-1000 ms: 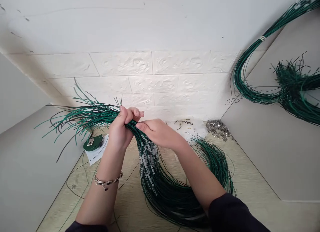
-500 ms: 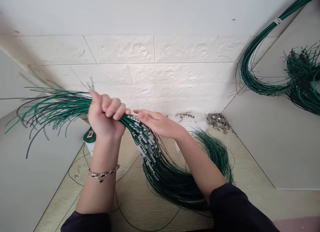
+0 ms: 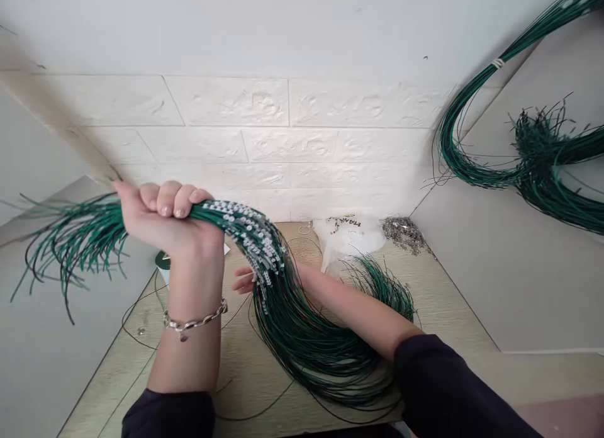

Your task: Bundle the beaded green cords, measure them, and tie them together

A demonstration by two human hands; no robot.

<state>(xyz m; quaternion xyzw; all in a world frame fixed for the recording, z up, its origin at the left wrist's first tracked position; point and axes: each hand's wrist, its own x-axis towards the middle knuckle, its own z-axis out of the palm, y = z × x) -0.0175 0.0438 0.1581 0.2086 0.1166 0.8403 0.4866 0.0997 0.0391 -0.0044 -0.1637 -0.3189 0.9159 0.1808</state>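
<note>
Your left hand clamps the green strand bundle, draped over the worktop; your right hand, fingers loosely apart, sits behind it. Squeeze evenly, supporting the sagging curve.

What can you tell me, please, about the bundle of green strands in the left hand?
The bundle holds many thin green and black strands, which look like wire or cord. White bead-like pieces cluster along one stretch beside the left hand, which is closed around the bundle. Past the grip, loose ends splay toward the picture's left; the other way, it arches down into a loop over the table. The right hand is partly hidden behind it.
</note>
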